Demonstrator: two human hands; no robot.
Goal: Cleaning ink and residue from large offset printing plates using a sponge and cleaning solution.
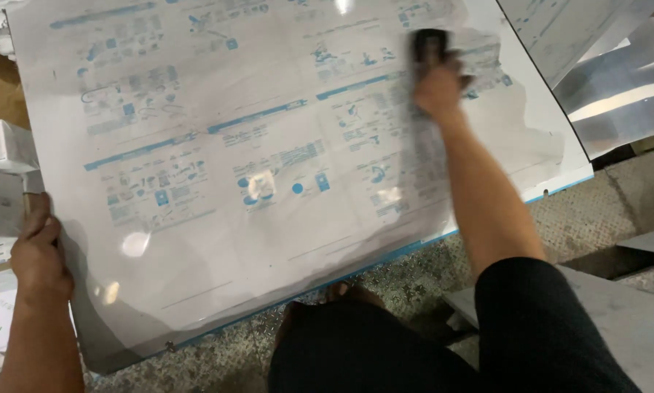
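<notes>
**Inspector:** Sheet [269,145] position?

**Technician:** The large glossy sheet lies flat and covers most of the view. It is printed with blue diagrams in rows. Its near edge, with a thin blue border, runs at a slant from near left to far right above the patterned metal floor [385,280]. Ceiling lights reflect off its surface as bright spots.

**Inspector:** Right hand [438,87]?

**Technician:** The right hand is at the far right part of the sheet, fingers closed around a small dark block [429,45]. The block is blurred, so its exact kind cannot be told. It presses against the sheet surface.

**Inspector:** Left hand [39,251]?

**Technician:** The left hand is at the near left edge of the sheet, fingers curled over that edge and clamped on it.

**Inspector:** Surroundings?

**Technician:** White boxes [3,171] are stacked at the left, just beside the left hand. More shiny sheets [611,94] lie at the far right, overlapping the corner of the main sheet. A dark sleeve [538,320] covers the upper right arm. Grey metal plates [633,320] lie on the floor at the near right.
</notes>
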